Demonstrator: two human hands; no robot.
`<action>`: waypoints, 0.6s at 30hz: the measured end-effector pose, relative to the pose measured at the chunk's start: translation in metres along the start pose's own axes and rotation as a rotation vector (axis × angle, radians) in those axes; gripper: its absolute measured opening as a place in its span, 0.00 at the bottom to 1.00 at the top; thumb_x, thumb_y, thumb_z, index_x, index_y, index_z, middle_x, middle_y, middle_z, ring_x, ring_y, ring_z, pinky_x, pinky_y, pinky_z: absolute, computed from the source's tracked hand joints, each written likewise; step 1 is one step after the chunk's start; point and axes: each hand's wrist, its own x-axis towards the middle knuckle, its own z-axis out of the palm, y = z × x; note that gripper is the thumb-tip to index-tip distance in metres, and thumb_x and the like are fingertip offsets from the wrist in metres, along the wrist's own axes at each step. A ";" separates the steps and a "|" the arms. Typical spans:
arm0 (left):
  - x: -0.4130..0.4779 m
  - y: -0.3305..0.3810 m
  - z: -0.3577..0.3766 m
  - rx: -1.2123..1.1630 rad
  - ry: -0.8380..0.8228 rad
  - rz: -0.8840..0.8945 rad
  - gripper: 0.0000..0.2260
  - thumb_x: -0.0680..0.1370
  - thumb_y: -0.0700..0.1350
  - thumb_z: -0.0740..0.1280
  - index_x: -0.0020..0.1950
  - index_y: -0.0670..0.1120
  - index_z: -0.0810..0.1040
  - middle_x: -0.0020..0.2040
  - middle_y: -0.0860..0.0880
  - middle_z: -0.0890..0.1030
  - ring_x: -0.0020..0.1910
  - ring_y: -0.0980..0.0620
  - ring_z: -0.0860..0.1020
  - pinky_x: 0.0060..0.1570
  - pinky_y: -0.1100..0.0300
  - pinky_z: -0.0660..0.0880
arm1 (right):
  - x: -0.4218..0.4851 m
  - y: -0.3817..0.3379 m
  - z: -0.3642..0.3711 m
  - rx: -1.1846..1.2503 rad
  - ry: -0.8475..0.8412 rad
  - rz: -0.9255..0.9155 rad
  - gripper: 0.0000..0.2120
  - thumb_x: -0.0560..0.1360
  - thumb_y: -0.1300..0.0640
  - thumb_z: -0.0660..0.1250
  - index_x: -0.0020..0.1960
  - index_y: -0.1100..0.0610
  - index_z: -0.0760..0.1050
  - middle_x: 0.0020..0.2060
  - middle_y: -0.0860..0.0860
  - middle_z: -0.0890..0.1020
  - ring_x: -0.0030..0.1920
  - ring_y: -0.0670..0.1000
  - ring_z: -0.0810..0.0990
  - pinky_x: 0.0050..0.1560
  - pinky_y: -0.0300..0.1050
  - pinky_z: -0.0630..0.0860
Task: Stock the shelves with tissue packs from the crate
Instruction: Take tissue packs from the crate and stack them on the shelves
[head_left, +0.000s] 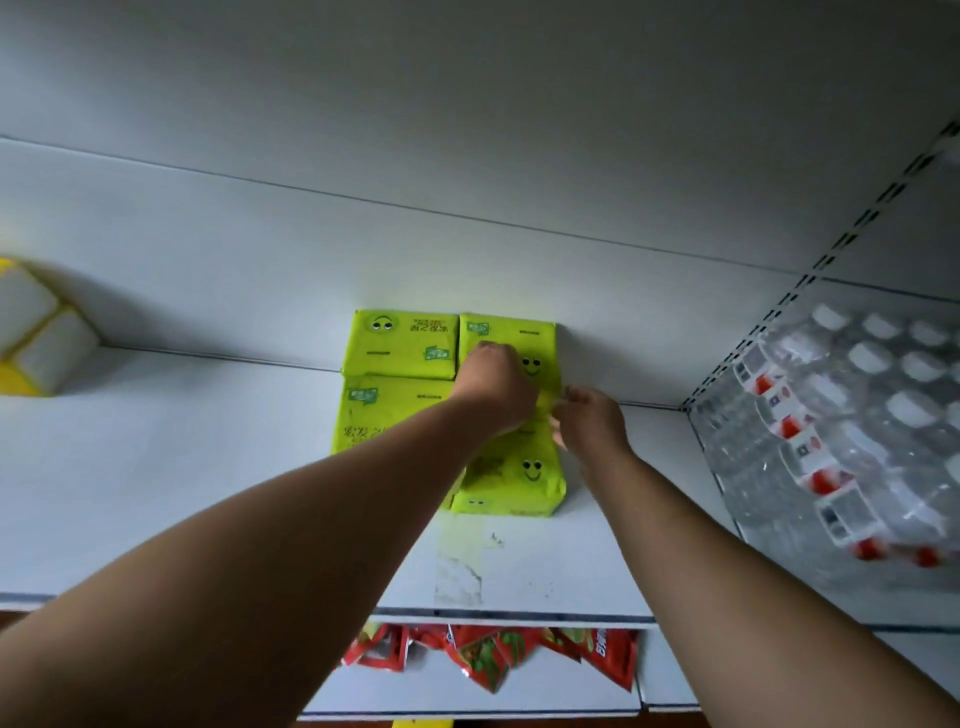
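Several lime-green tissue packs with smiley faces lie on the white shelf (182, 467), pushed against its back wall. One pack (402, 345) sits at the back left, another (384, 415) in front of it. My left hand (496, 387) is laid on the back right pack (524, 332), its fingers bent over the top. Beside it, my right hand (589, 421) touches the right edge of the front right pack (511, 478). The crate is out of view.
Shrink-wrapped water bottles (841, 426) fill the shelf bay to the right, beyond a slotted upright (810, 270). Yellow and white packs (36, 332) sit at the far left. Red snack bags (493, 657) hang on the shelf below.
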 end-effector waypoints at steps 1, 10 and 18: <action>-0.005 -0.001 -0.003 -0.041 0.032 0.002 0.18 0.76 0.36 0.58 0.66 0.37 0.71 0.67 0.39 0.72 0.64 0.42 0.73 0.59 0.57 0.69 | -0.007 0.000 -0.003 0.017 0.015 0.011 0.08 0.71 0.65 0.62 0.38 0.56 0.78 0.37 0.54 0.78 0.45 0.57 0.77 0.53 0.58 0.76; -0.108 -0.023 -0.035 -0.339 0.364 -0.039 0.18 0.75 0.35 0.60 0.64 0.42 0.75 0.62 0.45 0.79 0.62 0.49 0.75 0.56 0.69 0.64 | -0.116 -0.008 -0.027 0.132 0.040 0.074 0.15 0.72 0.65 0.63 0.57 0.58 0.77 0.47 0.55 0.79 0.48 0.55 0.77 0.51 0.53 0.75; -0.272 -0.102 -0.060 -0.515 0.498 -0.384 0.16 0.76 0.36 0.61 0.63 0.42 0.76 0.57 0.46 0.81 0.56 0.49 0.78 0.54 0.63 0.71 | -0.269 -0.009 -0.013 0.078 -0.216 0.108 0.08 0.73 0.64 0.65 0.49 0.54 0.77 0.44 0.54 0.80 0.51 0.56 0.80 0.57 0.52 0.76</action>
